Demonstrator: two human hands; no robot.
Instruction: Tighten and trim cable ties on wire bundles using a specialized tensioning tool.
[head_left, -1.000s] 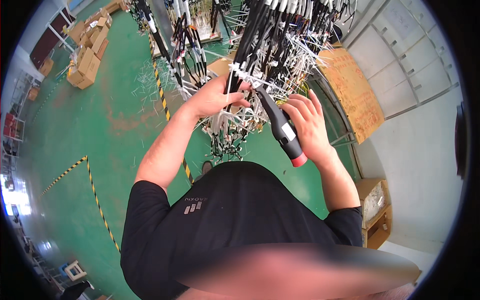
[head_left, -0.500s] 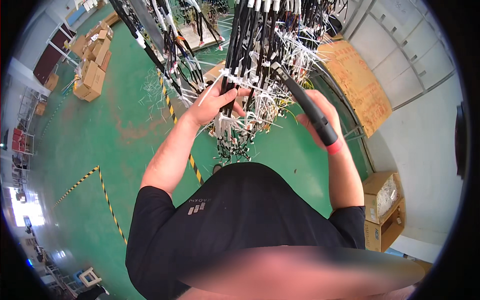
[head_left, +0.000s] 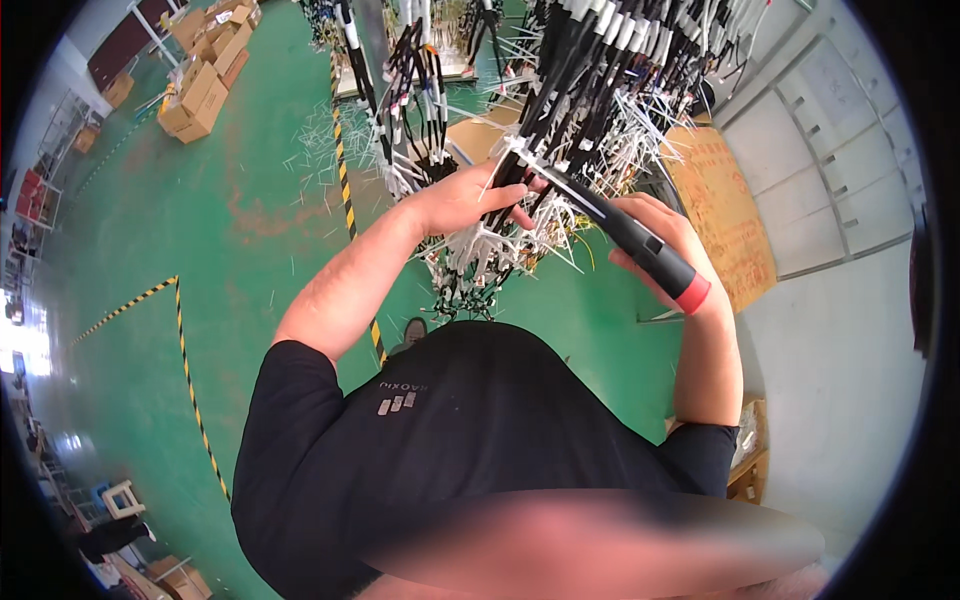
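Note:
My left hand [head_left: 465, 200] grips a bundle of black cables with white cable ties [head_left: 520, 215] that hangs from a rack in front of me. My right hand [head_left: 665, 245] holds a black hand tool with a red end [head_left: 640, 245], its thin tip pointing up-left into the bundle near my left fingers. Many more black wire harnesses [head_left: 610, 70] with white tie tails hang above and around both hands.
A green floor [head_left: 230, 240] with yellow-black striped tape lines [head_left: 345, 170] lies below. Cardboard boxes [head_left: 205, 65] stand at the upper left. A brown cardboard sheet [head_left: 725, 215] lies at the right beside a grey wall panel [head_left: 820, 150]. Cut tie scraps litter the floor under the rack.
The view has tipped and both hands have shifted slightly. My right hand brought the tool's tip in toward the bundle that my left hand keeps holding.

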